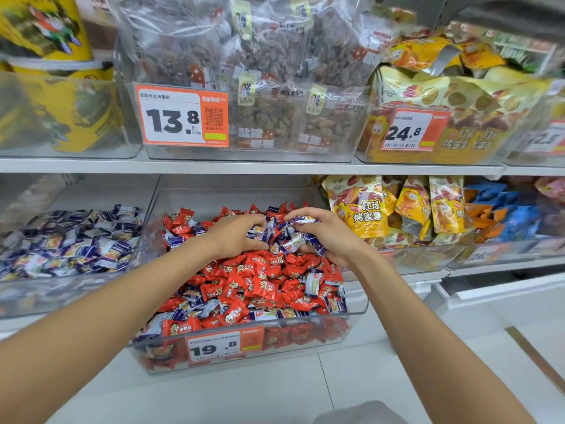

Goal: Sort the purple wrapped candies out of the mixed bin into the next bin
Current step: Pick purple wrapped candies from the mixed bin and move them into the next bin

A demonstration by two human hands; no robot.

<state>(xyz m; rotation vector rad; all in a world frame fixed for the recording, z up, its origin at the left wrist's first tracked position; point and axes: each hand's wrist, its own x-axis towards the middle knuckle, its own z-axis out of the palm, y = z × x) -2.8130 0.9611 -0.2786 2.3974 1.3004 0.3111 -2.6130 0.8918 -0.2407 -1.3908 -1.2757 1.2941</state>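
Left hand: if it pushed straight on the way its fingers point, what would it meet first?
The clump of purple candies gathered between the two hands; the left hand points rightward into it. Just beyond sits the right hand, though depth there is hard to judge.

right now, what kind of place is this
Most likely a shop's snack aisle: orange price tags on clear bins, bagged snacks on the shelf, loose wrapped candies.

Fingertips of my left hand [235,237] and right hand [328,237] partly hidden among purple wrapped candies [286,237], small print blurred on orange price label [224,344] fronting clear plastic mixed bin [358,312]
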